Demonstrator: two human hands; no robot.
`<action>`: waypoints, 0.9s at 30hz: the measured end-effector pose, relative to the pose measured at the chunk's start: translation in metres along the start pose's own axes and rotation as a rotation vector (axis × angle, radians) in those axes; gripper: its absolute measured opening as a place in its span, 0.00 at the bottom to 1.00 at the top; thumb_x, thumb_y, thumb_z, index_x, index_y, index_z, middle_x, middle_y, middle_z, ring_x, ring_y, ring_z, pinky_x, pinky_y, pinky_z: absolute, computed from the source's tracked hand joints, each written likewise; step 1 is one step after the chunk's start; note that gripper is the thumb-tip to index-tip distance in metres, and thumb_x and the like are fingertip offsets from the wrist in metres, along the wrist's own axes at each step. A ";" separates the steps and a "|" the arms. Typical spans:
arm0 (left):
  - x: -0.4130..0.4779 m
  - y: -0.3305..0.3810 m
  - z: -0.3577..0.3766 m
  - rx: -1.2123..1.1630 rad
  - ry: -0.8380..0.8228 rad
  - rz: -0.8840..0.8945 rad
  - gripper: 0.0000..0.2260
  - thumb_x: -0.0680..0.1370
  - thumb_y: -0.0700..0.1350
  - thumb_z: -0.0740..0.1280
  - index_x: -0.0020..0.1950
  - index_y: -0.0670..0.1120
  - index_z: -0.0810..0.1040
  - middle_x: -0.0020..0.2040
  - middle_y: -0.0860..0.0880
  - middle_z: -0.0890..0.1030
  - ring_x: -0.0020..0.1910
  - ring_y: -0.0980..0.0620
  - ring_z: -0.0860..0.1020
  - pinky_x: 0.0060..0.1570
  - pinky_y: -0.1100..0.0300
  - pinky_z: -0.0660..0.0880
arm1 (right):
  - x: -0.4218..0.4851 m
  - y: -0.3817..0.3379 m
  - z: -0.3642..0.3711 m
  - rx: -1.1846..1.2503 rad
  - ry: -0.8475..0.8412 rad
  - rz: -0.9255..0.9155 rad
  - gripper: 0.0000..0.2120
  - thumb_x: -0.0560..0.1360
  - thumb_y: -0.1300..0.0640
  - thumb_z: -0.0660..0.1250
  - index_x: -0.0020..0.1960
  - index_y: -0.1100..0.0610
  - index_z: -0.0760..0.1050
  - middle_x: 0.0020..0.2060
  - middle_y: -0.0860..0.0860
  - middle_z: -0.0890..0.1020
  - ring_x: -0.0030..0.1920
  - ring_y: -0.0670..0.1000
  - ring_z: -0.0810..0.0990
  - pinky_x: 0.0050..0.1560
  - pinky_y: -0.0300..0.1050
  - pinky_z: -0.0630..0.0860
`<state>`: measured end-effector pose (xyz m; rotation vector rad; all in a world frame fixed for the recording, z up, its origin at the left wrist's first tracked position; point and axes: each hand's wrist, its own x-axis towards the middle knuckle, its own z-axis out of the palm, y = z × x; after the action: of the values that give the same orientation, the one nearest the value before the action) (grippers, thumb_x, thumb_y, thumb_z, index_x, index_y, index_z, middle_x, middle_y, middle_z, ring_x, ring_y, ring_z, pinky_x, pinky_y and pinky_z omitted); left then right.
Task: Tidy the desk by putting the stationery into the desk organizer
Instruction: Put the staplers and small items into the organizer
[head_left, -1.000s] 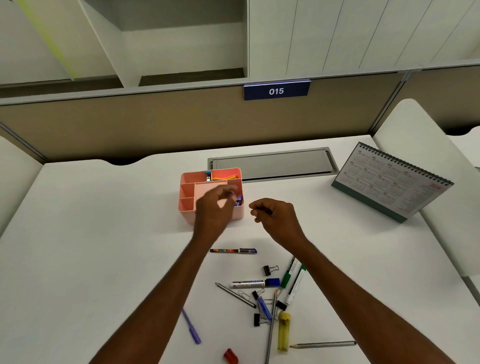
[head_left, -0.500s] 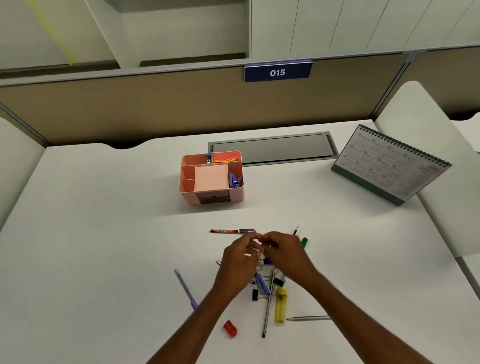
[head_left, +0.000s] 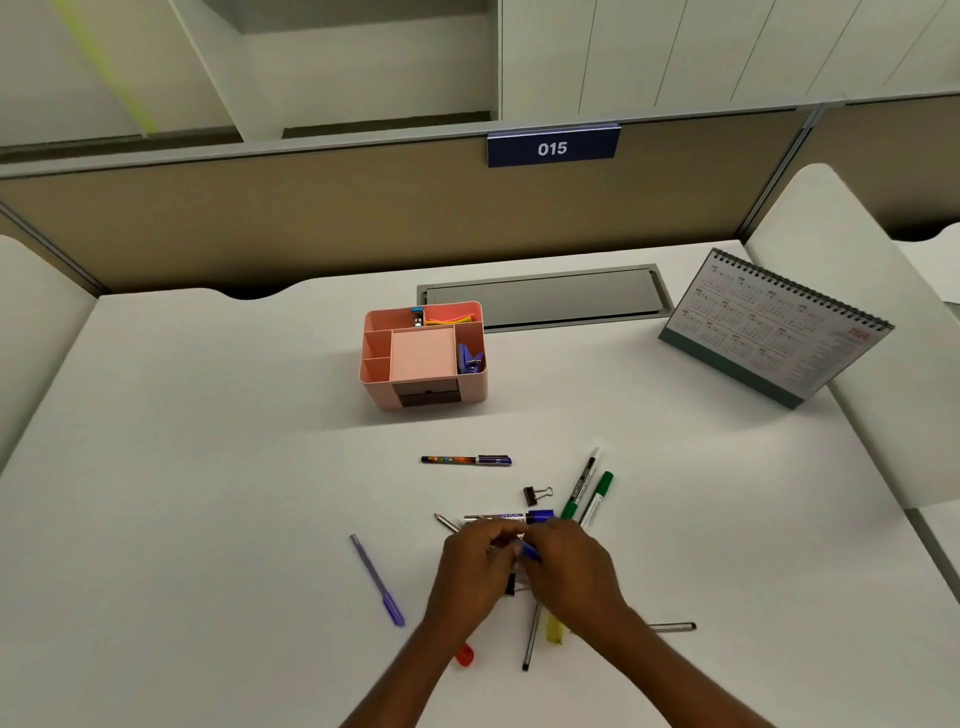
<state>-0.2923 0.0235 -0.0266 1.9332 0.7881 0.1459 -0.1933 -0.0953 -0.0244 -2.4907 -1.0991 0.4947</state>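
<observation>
A small blue item (head_left: 530, 551), perhaps a short pen, lies in the middle of loose stationery on the white worktop (head_left: 208, 467). The curled fingers of the right hand (head_left: 571, 571) pinch it. The left hand (head_left: 478, 566) meets it fingertip to fingertip with bent fingers, but whether it grasps anything cannot be told.

A second ago the left hand was up at the pink desk organizer (head_left: 374, 387). Both hands have since dropped to the pile, so a fresh pick-up seems under way.

Around them lie a blue marker (head_left: 519, 517), two green markers (head_left: 582, 486), a binder clip (head_left: 536, 494), a patterned pen (head_left: 465, 460), a purple pen (head_left: 378, 579), a yellow lighter (head_left: 555, 631) and a pencil (head_left: 672, 627), so much is left to tidy. The organizer stands well apart, further back.

Behind it are a grey cable hatch (head_left: 545, 296), a desk calendar (head_left: 774, 327) at right, and a beige partition (head_left: 260, 218) with a plate reading 015 (head_left: 552, 148).
</observation>
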 end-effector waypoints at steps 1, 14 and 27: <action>0.000 -0.001 -0.002 -0.016 0.015 -0.003 0.12 0.78 0.40 0.74 0.59 0.54 0.85 0.52 0.62 0.83 0.54 0.66 0.80 0.56 0.71 0.77 | 0.003 0.000 -0.005 0.027 0.008 -0.002 0.08 0.78 0.49 0.70 0.56 0.48 0.82 0.51 0.48 0.84 0.50 0.49 0.81 0.49 0.40 0.76; 0.034 0.043 -0.075 -0.277 0.215 -0.041 0.08 0.75 0.43 0.78 0.54 0.48 0.88 0.46 0.54 0.88 0.44 0.52 0.87 0.43 0.61 0.84 | 0.066 -0.023 -0.055 0.604 0.136 0.011 0.09 0.76 0.56 0.75 0.56 0.50 0.84 0.46 0.40 0.84 0.48 0.42 0.82 0.47 0.36 0.80; 0.148 0.081 -0.178 -0.110 0.582 0.032 0.08 0.77 0.41 0.75 0.55 0.47 0.88 0.47 0.50 0.88 0.45 0.58 0.85 0.47 0.57 0.84 | 0.094 -0.026 -0.051 0.551 0.090 0.044 0.06 0.78 0.59 0.73 0.51 0.50 0.85 0.45 0.41 0.86 0.47 0.41 0.83 0.51 0.36 0.80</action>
<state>-0.2144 0.2217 0.0948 1.8115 1.0977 0.7804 -0.1270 -0.0177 0.0168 -2.0319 -0.7475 0.5974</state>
